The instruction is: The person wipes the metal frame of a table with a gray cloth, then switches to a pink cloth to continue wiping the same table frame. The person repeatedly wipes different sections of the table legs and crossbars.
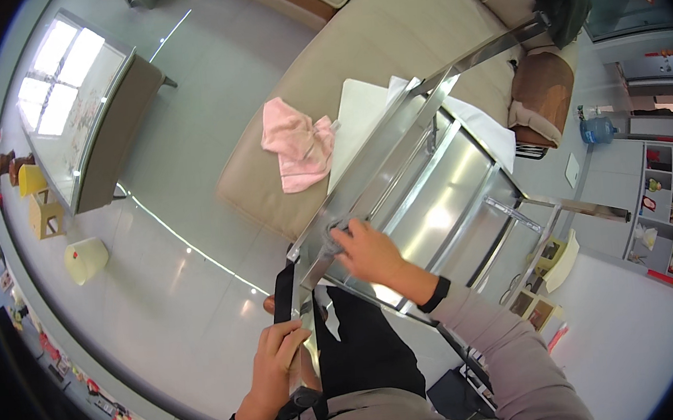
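A shiny metal table frame [436, 213] with square legs and crossbars lies tilted on its side before me, partly over a beige sofa. My left hand [275, 362] is closed around one of its legs near the leg's capped end. In my right hand [370, 252] is a grey cloth [332, 240], pressed against the long metal rail close to the corner where that leg joins. A crumpled pink towel [298, 144] lies on the sofa beyond the rail, beside a white sheet [355, 115] that is partly hidden by the frame.
The beige sofa seat [376, 44] stretches away ahead. A glass-topped coffee table [95, 123] stands at the left, with yellow stools [46, 214] and a pale bin [86, 260] nearby. At the right are a blue water bottle [598, 130] and a shelf unit [660, 205].
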### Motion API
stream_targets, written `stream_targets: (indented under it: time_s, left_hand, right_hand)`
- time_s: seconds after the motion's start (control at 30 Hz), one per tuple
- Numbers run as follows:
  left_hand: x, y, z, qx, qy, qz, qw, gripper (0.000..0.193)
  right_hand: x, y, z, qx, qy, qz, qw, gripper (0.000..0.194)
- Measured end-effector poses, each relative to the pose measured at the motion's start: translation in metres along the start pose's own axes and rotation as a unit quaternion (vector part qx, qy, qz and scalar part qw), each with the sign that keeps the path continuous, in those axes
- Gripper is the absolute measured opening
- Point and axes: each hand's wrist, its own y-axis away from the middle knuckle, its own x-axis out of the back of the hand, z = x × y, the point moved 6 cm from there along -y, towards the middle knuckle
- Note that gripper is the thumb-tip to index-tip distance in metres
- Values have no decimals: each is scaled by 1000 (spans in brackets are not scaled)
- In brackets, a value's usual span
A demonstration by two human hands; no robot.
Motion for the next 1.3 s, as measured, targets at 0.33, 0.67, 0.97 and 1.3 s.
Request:
stream_targets:
  time_s: [0.33, 0.67, 0.97, 1.3]
  left_hand:
    - [0, 4, 0, -12, 11, 11, 1000, 36]
    - [1, 4, -1, -21, 11, 43, 999, 36]
    - [1, 6, -3, -21, 18, 60, 998, 36]
    - [4, 2, -4, -30, 15, 47, 998, 36]
  right_hand:
    - [12, -48, 2, -11, 156, -58, 986, 27]
    - [1, -65, 8, 35, 258, -143, 955, 27]
    - [131, -120, 146, -120, 317, 89, 937, 36]
    - [-21, -7, -37, 36, 122, 44, 991, 36]
